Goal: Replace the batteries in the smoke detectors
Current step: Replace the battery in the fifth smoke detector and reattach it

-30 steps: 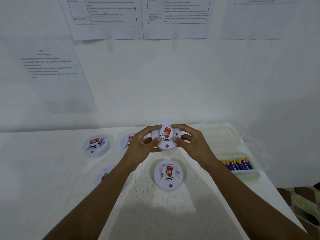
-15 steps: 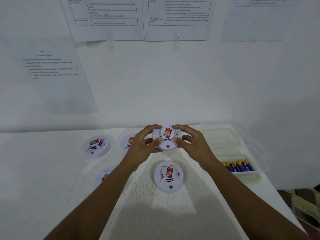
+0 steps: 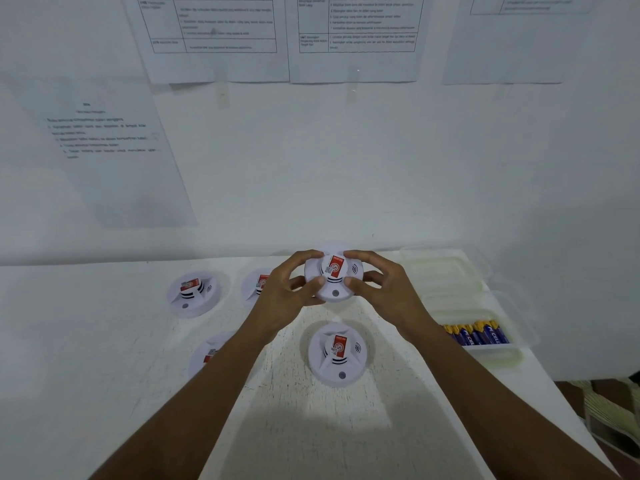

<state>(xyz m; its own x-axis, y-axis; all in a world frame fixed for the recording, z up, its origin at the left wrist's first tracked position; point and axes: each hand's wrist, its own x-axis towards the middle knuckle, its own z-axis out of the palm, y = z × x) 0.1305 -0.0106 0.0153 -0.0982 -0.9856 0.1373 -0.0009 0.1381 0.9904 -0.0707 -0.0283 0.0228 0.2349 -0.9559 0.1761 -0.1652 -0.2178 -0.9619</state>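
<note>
A round white smoke detector (image 3: 333, 284) with a red label is held above the far part of the white table (image 3: 104, 341). My left hand (image 3: 287, 289) grips its left rim and my right hand (image 3: 384, 289) grips its right rim, fingers curled over the top. Another detector (image 3: 337, 355) lies flat on the table just below it. Further detectors lie at the far left (image 3: 194, 294), behind my left hand (image 3: 254, 285), and under my left forearm (image 3: 207, 355), the last two partly hidden. Blue and gold batteries (image 3: 476, 334) lie in a clear tray on the right.
The clear plastic tray (image 3: 446, 282) has several compartments along the table's right edge; the far ones look bare. Printed sheets hang on the white wall (image 3: 346, 168) behind the table. Beyond the right edge of the table the floor and a striped cloth (image 3: 609, 403) show.
The held detector and both hands have stayed almost where they were, with only a slight shift of the fingers on its rim.
</note>
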